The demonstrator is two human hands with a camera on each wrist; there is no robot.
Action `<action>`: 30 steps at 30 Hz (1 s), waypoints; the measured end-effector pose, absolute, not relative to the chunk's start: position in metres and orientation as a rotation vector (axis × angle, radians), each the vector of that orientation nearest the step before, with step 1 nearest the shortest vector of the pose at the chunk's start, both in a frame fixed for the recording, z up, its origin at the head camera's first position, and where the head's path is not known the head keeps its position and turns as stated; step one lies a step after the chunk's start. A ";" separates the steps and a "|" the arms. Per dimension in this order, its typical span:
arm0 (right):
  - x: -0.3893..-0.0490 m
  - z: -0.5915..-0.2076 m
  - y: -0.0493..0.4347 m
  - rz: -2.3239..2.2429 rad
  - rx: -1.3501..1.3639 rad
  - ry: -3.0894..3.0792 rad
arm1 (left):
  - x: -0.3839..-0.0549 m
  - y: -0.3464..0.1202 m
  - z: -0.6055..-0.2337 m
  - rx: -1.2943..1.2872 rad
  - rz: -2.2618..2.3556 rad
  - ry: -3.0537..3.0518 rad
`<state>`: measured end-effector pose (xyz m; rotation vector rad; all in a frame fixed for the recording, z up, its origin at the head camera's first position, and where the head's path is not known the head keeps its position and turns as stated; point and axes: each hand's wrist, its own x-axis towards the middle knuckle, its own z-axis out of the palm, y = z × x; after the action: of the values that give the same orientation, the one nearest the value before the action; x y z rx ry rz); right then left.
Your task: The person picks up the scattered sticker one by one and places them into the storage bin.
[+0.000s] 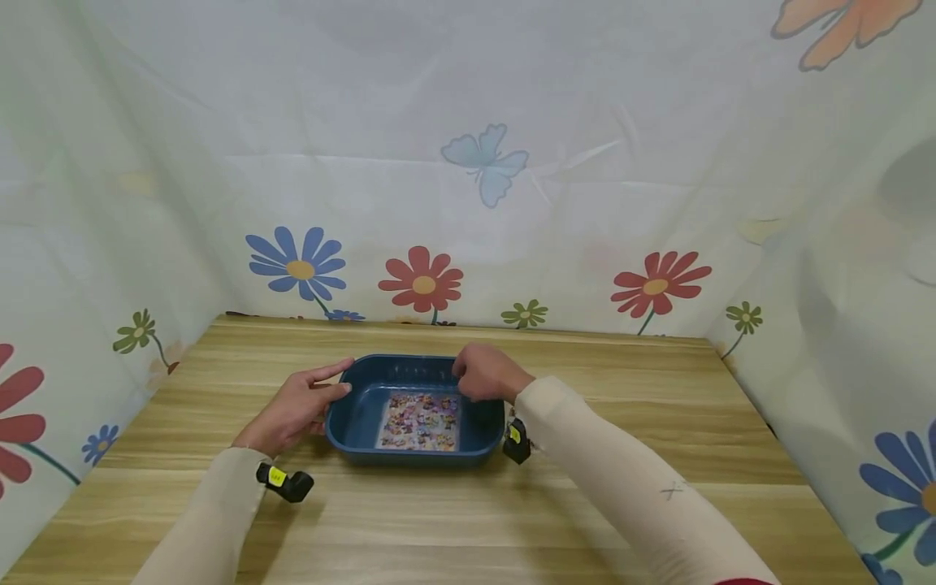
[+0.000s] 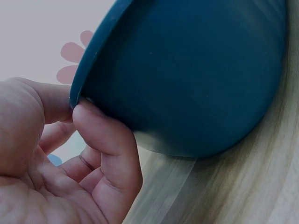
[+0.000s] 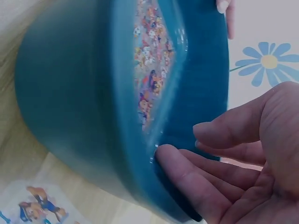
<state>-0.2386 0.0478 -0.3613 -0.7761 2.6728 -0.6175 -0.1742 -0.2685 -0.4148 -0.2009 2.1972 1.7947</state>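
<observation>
A dark blue rectangular tub (image 1: 420, 459) with rounded corners stands on the wooden table. Inside it lies a sheet of small colourful cartoon pictures (image 1: 418, 422). At its left end, my left hand (image 1: 292, 406) grips the rim between thumb and fingers; the left wrist view shows the rim (image 2: 96, 51) pinched there. My right hand (image 1: 490, 374) is over the back right corner, with bent fingers (image 3: 180, 170) inside the tub by its wall. The right wrist view shows the thumb apart from the nearest finger and nothing held between them.
A clear piece with a cartoon dog (image 3: 39, 207) lies beside the tub in the right wrist view. Flower-printed sheeting (image 1: 351, 187) hangs behind and at both sides of the wooden table (image 1: 621, 366). Small black cameras (image 1: 288, 483) are strapped to both wrists.
</observation>
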 end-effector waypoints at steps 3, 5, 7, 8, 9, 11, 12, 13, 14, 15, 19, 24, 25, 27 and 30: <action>-0.239 -0.356 0.051 -0.626 -0.784 2.673 | -0.176 -0.269 -0.414 -0.197 1.797 2.190; -0.240 -0.352 0.052 -0.628 -0.802 2.675 | -0.178 -0.270 -0.415 -0.200 1.792 2.192; -0.242 -0.349 0.054 -0.626 -0.815 2.679 | -0.180 -0.270 -0.415 -0.212 1.780 2.202; -0.242 -0.347 0.054 -0.628 -0.812 2.681 | -0.181 -0.270 -0.415 -0.217 1.775 2.207; -0.243 -0.346 0.055 -0.637 -0.803 2.679 | -0.182 -0.270 -0.414 -0.223 1.767 2.216; -0.243 -0.343 0.056 -0.669 -0.769 2.662 | -0.183 -0.270 -0.413 -0.237 1.756 2.226; -0.243 -0.342 0.056 -0.680 -0.756 2.654 | -0.183 -0.270 -0.413 -0.243 1.750 2.231; -0.242 -0.340 0.057 -0.690 -0.745 2.646 | -0.183 -0.271 -0.413 -0.248 1.749 2.233; -0.242 -0.339 0.058 -0.699 -0.734 2.640 | -0.183 -0.271 -0.412 -0.253 1.743 2.236; -0.241 -0.338 0.059 -0.712 -0.724 2.633 | -0.184 -0.271 -0.412 -0.257 1.738 2.239; -0.239 -0.336 0.064 -0.751 -0.692 2.619 | -0.186 -0.272 -0.412 -0.250 1.724 2.246; -0.238 -0.331 0.073 -0.788 -0.663 2.621 | -0.190 -0.273 -0.412 -0.231 1.713 2.250; -0.237 -0.330 0.074 -0.784 -0.662 2.624 | -0.191 -0.273 -0.412 -0.229 1.714 2.248; -0.238 -0.327 0.078 -0.777 -0.667 2.628 | -0.192 -0.274 -0.412 -0.228 1.717 2.245; -0.238 -0.326 0.085 -0.772 -0.671 2.620 | -0.193 -0.274 -0.413 -0.233 1.725 2.235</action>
<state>-0.2385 0.0848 -0.3256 -0.6710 2.6199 -0.7720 -0.1927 -0.2737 -0.4133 -0.2328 2.2351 1.7249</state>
